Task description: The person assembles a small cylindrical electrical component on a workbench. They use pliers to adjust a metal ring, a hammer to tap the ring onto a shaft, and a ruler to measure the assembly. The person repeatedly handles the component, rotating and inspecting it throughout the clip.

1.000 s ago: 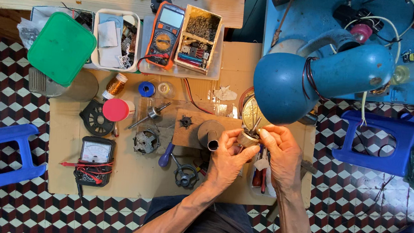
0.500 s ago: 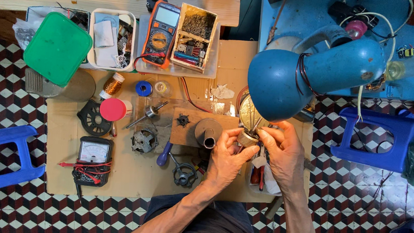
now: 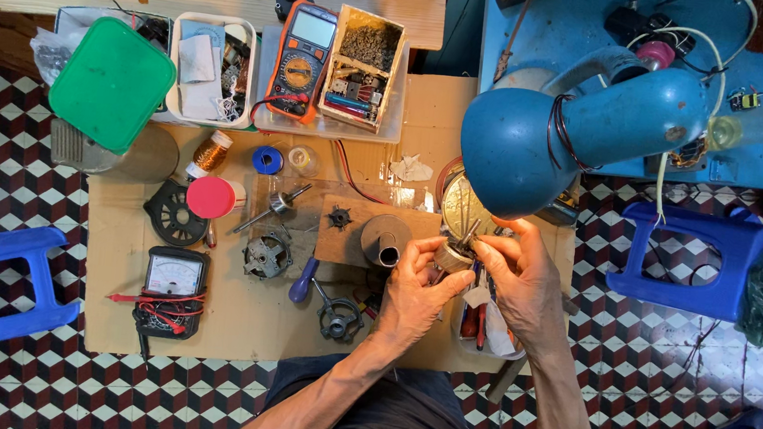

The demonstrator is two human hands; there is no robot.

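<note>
Wooden box [image 3: 364,68] of small electronic parts [image 3: 353,88]

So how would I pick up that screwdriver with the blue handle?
Take the screwdriver by its blue handle, coming straight down from above. It lies flat on the cardboard mat, and the handle is its thickest, roundest part. The metal shaft runs toward a small round metal part, so that end looks more crowded.

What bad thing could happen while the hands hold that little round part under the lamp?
The small round part, pinched between the left hand and right hand, could slip and fall among the loose pieces on the cardboard. The blue lamp hangs very close above, so a hand might bump it.
</note>
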